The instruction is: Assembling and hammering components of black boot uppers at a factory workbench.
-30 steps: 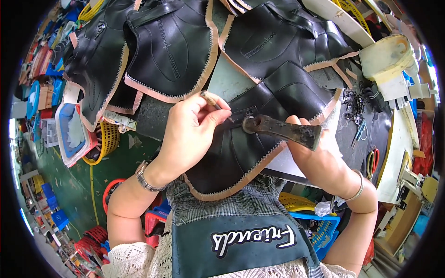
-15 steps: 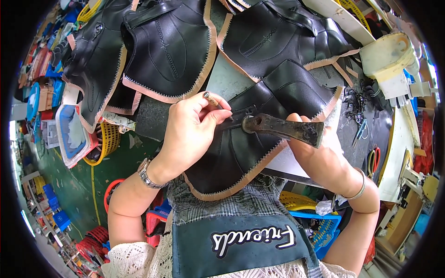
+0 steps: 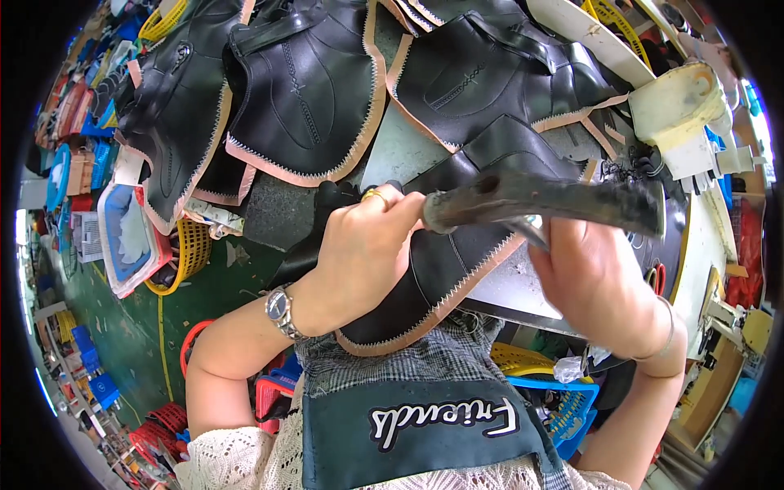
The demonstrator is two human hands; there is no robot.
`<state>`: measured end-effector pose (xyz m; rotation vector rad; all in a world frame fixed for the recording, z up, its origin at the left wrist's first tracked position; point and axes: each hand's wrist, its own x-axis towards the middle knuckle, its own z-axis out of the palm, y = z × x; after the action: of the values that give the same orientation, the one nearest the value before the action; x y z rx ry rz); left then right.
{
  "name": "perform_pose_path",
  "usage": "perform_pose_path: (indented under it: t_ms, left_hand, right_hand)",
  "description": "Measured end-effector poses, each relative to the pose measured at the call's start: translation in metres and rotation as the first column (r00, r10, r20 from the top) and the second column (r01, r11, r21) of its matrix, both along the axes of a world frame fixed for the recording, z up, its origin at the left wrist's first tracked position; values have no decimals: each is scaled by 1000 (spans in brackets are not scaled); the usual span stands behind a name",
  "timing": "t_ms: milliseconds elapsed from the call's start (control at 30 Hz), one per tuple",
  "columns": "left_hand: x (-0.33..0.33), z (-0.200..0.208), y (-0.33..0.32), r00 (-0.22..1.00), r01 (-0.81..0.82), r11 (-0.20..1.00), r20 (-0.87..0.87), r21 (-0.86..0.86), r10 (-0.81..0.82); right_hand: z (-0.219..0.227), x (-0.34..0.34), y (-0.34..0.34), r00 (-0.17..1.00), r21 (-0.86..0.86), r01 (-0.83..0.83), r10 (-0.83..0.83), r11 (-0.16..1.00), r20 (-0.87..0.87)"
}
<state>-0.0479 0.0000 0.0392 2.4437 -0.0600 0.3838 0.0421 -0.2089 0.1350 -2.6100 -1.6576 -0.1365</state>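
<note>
A black leather boot upper [image 3: 457, 282] with a tan zigzag-stitched edge lies before me, partly over the table's near edge. My left hand [image 3: 367, 253] is closed at the upper's left part, thumb and fingers pressed together. What they hold is hidden. My right hand [image 3: 592, 286] grips a dark, worn hammer [image 3: 539, 204], raised above the upper. The hammer's handle is hidden, and its round face is just right of my left fingertips. A grey pointed metal piece [image 3: 525, 232] shows by my right thumb; I cannot tell its kind.
More black boot uppers [image 3: 306, 98] lie across the back of the table. A cream plastic container [image 3: 678, 106] stands at the back right, near tangled black strips [image 3: 625, 175]. Left of the table are a yellow basket [image 3: 190, 249] and a blue-lined tray [image 3: 126, 233].
The hammer has risen and swung rightward with my right hand. My left hand has turned and shifted, and the small brown rod that showed in its fingers is no longer visible. The upper has shifted slightly.
</note>
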Motion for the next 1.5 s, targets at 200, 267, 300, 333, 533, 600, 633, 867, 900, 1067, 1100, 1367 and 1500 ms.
perform_pose_path:
  t_ms: [200, 267, 300, 333, 533, 600, 633, 867, 900, 1067, 1100, 1367, 1500]
  left_hand:
    - [7, -8, 9, 962, -253, 695, -250, -673, 109]
    - [10, -11, 13, 957, -255, 682, -280, -685, 76]
    - [9, -11, 11, 961, -250, 701, -259, -668, 97]
    - [9, -11, 10, 965, -246, 718, -237, -651, 115]
    - [9, -4, 11, 944, -266, 749, -321, -607, 75]
    - [8, -5, 12, 943, -268, 755, -324, -599, 78]
    - [8, -5, 12, 942, -266, 760, -328, -593, 74]
    - [11, 0, -3, 998, -55, 959, -1, -280, 57]
    - [11, -4, -3, 996, -48, 972, 69, -229, 65]
    - [2, -8, -4, 999, -32, 987, 30, -159, 38]
    - [3, -4, -6, 999, 0, 997, 37, -71, 3]
    - [24, 28, 29, 998, -61, 827, -36, -559, 50]
    - [27, 8, 40, 961, 94, 917, -276, 388, 18]
  right_hand:
    - [-57, 10, -14, 966, -160, 13, -53, 987, -251]
    - [-64, 7, -12, 986, -22, -16, 12, 1000, -164]
    - [-64, 7, -12, 986, -22, -17, 13, 1000, -169]
    - [-64, 7, -12, 984, -48, -16, 7, 999, -176]
    - [-65, 8, -11, 984, -31, -5, 0, 1000, -177]
    - [-65, 8, -11, 982, -20, -1, -3, 1000, -187]
    - [-65, 8, -11, 984, -23, 9, -13, 1000, -178]
    - [-36, 15, -19, 927, -96, 183, -205, 978, -314]
    - [-20, 16, -15, 939, 108, 166, -124, 980, -320]
    - [5, -5, -4, 849, 659, 494, -151, 567, -507]
    - [11, -2, -5, 997, 326, 59, -71, 944, 26]
    - [-59, -4, -42, 962, -121, 35, -66, 992, -266]
    - [-71, -8, -42, 946, -6, 142, -137, 990, -294]
